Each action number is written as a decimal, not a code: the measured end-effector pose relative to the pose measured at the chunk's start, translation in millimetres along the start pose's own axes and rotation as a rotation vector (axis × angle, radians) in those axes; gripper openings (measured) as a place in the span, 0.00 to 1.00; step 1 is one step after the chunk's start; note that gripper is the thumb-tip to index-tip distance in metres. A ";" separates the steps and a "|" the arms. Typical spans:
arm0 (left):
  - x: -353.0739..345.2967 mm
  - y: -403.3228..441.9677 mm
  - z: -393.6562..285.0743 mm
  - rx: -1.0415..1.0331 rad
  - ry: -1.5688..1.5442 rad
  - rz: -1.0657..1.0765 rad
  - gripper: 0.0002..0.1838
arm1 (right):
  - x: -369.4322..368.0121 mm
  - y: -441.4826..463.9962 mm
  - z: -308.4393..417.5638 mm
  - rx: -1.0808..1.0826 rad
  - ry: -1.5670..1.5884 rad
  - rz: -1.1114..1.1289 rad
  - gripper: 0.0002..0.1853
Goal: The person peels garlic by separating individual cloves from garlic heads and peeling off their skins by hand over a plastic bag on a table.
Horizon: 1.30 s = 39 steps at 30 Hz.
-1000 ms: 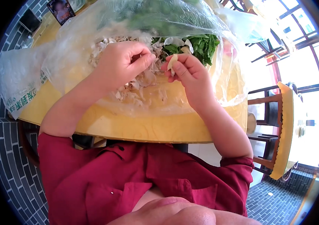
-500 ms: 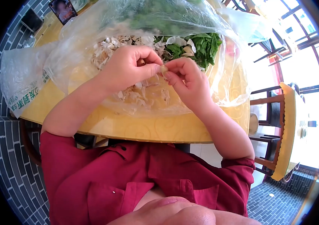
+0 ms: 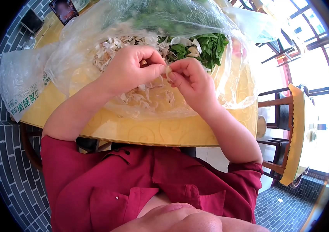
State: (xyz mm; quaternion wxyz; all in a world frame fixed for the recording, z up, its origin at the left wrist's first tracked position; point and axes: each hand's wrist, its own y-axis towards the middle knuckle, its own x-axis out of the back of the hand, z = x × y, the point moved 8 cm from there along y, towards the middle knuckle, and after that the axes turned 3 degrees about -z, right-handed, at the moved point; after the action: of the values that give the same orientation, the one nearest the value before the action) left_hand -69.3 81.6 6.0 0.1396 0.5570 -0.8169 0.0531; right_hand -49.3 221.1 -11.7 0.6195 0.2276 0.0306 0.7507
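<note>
A pale garlic clove (image 3: 168, 71) is pinched between the fingertips of both hands. My left hand (image 3: 135, 67) comes from the left, thumb and forefinger closed at the clove, with something small and brownish partly showing inside its curled fingers. From the right, my right hand (image 3: 192, 79) grips the clove with thumb and fingers. Beneath and behind them, loose garlic skins (image 3: 108, 50) lie on clear plastic. Beyond my right hand are green leaves (image 3: 210, 48) and a few cloves (image 3: 193, 51) among the skins.
A large clear plastic bag (image 3: 153, 19) with greens under it spreads over the yellow table (image 3: 149, 133). Its printed end (image 3: 21, 89) hangs at the left. A phone (image 3: 64, 11) stands at the back left. Chairs and another table (image 3: 294, 135) are at the right.
My right hand has moved left with the clove to meet my left hand, whose fingertips now touch it. Since half a second ago the hands have barely shifted.
</note>
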 end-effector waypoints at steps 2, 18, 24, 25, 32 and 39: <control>0.4 0.7 -0.7 0.001 0.010 0.005 0.05 | -0.5 0.9 -3.7 -0.017 0.045 0.007 0.09; 0.6 -0.9 -4.9 -0.034 0.002 0.006 0.05 | -1.6 -0.7 -8.1 -0.064 0.113 0.027 0.10; 0.1 -0.2 -2.6 -0.043 -0.013 0.016 0.05 | -0.4 -0.7 -0.5 -0.005 -0.004 0.025 0.09; 0.2 -0.1 -2.5 -0.045 -0.007 0.019 0.05 | -0.3 -0.7 0.4 0.002 -0.015 0.026 0.09; -2.7 -0.3 -1.7 -0.026 0.006 0.000 0.05 | -0.9 -1.7 4.0 0.044 -0.072 0.027 0.09; 0.8 0.5 2.7 -0.042 0.104 -0.028 0.02 | 1.8 -2.0 4.9 0.092 0.097 0.010 0.10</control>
State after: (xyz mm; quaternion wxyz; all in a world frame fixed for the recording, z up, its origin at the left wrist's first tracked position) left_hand -70.5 80.4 3.6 0.1942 0.5620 -0.8016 0.0627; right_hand -45.8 222.1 -7.4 0.6023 0.2194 0.0940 0.7618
